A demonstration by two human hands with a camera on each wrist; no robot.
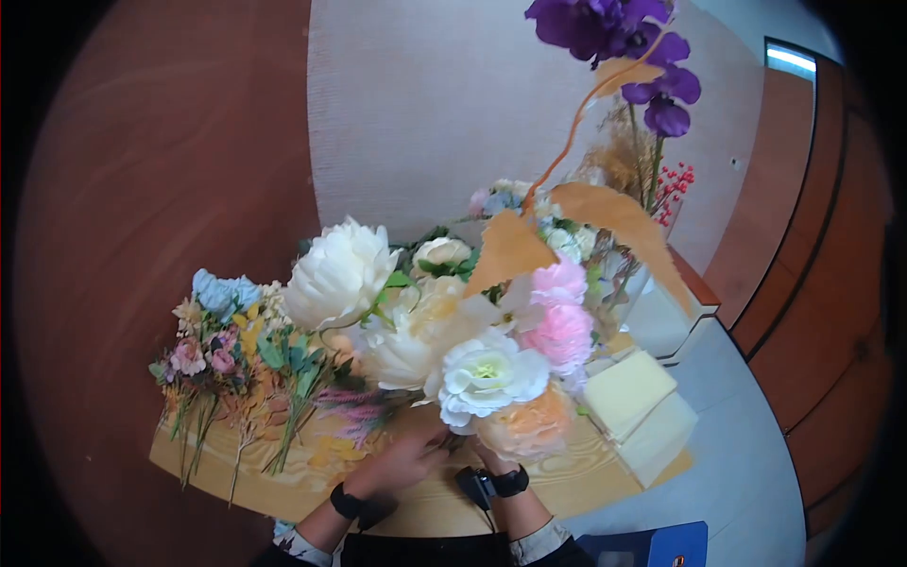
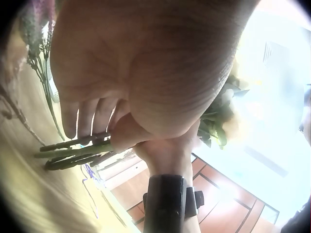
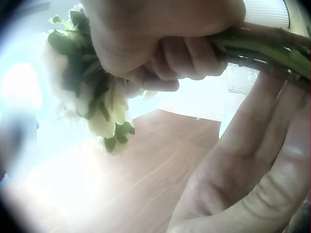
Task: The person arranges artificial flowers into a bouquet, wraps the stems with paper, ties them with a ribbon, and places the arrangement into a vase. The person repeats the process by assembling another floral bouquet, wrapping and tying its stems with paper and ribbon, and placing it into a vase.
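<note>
My right hand (image 3: 165,43) grips a bundle of green and brown flower stems (image 3: 272,53), its fingers curled round them. Above the hands in the head view spreads a bouquet of artificial flowers: large white peonies (image 1: 342,274), a white open bloom (image 1: 487,373), a pink ruffled flower (image 1: 559,335) and a peach bloom (image 1: 527,425). My left hand (image 2: 141,63) is beside the right one, its fingers stretched out straight with the fingertips at the lower stems. In the head view the blooms partly cover the right hand (image 1: 493,460).
Loose flower sprigs lie at the table's left, among them a blue bloom (image 1: 225,293) and pink small roses (image 1: 189,355). Pale yellow foam blocks (image 1: 631,392) lie at the right. Tall purple orchids (image 1: 666,85) and a brown-leaved branch (image 1: 572,142) rise behind. A wooden table (image 1: 416,510) carries these.
</note>
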